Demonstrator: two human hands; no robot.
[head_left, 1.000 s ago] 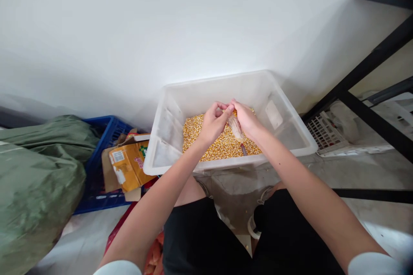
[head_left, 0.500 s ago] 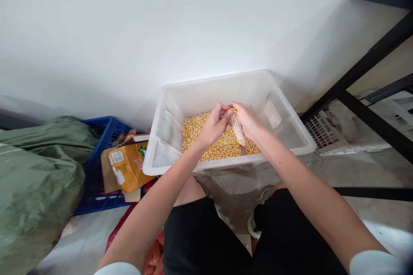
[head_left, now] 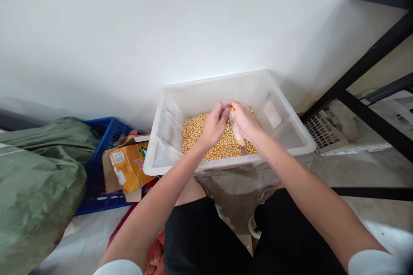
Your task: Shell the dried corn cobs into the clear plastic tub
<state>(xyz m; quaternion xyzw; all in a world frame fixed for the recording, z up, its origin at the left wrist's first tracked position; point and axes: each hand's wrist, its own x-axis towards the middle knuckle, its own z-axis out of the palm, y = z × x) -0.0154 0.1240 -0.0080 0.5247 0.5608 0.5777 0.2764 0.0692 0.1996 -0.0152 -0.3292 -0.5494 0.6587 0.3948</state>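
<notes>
A mostly bare corn cob [head_left: 236,129] slants between my hands, with some yellow kernels left at its far end. My right hand [head_left: 244,119] is wrapped round the cob from the right. The fingers of my left hand [head_left: 216,123] are closed at the cob's far end, the thumb against it and the fingertips meeting those of my right hand. Below both hands, loose corn kernels [head_left: 195,134] cover the bottom of a whitish plastic tub [head_left: 180,90]. A thin grey strip [head_left: 243,150] sticks up among the kernels near the tub's front wall.
To the left stands a blue crate [head_left: 106,137] with a torn yellow cardboard box [head_left: 130,165] and a green sack [head_left: 41,189]. A red mesh bag [head_left: 155,255] lies by my left leg. On the right, a black metal frame [head_left: 371,60] rises beside a white basket [head_left: 325,131].
My left hand has turned slightly, its thumb now pointing up along the cob. The cob has rolled a little in my right hand, and fewer kernels show at its far end.
</notes>
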